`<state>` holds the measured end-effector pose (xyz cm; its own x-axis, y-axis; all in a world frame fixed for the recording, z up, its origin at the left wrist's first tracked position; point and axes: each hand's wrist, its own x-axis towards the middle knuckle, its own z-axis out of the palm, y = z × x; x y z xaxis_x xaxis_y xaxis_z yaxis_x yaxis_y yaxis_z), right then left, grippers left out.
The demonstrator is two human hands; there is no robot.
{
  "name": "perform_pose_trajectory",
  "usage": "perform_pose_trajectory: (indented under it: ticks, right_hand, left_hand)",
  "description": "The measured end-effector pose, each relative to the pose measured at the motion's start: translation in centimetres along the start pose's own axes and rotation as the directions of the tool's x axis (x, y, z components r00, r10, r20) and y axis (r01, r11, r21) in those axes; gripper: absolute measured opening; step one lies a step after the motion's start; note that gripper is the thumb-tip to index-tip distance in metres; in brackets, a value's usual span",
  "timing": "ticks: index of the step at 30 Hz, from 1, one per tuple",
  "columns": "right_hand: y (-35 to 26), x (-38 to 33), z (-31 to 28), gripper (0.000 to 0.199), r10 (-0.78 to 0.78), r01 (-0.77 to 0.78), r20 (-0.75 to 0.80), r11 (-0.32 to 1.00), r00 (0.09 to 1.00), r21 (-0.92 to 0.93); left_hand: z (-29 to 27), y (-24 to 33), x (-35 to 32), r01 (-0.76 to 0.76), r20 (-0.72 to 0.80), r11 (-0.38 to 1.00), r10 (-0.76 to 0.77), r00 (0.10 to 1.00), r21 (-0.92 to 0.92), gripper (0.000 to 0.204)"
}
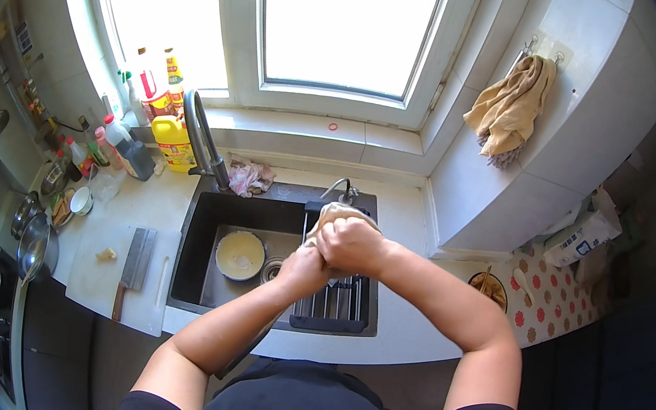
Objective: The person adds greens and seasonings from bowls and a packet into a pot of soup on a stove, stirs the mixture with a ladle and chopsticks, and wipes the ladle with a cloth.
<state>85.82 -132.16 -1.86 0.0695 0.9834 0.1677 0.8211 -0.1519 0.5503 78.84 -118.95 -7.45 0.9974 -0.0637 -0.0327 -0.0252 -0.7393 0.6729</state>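
Note:
Over the right half of the dark sink (196,249), both of my hands grip a beige cloth (341,212). My right hand (352,244) is a fist around it, above and just right of my left hand (303,272), which is also closed on the cloth. The two fists touch or nearly touch, and the bunched cloth shows mostly above the right one. Below them lies a black drying rack (328,323) across the sink. A round bowl with pale contents (240,256) rests in the basin beside the drain (272,269).
Left of the sink, a cleaver (138,258) lies on a white cutting board (87,280). A tall faucet (202,133) rises behind the basin, next to a crumpled pink cloth (250,178). Bottles (128,147) crowd the back left. Another beige cloth (516,106) hangs on the right wall.

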Motion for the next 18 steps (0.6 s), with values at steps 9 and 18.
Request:
perform_pose_trajectory:
  ticks: [9, 18]
  right_hand:
    - [0.3, -1.4, 1.9, 0.018, -0.084, 0.036, 0.122, 0.935, 0.989, 0.354]
    - [0.5, -1.5, 3.3, 0.028, 0.819, -0.355, -0.155, 0.399, 0.552, 0.846]
  left_hand:
    - [2.0, -1.7, -1.1, 0.055, 0.211, 0.914, 0.033, 0.977, -0.401, 0.032]
    - [-0.3, -0.6, -0.3, 0.222, 0.194, 0.340, -0.115, 0.974, -0.914, 0.031]
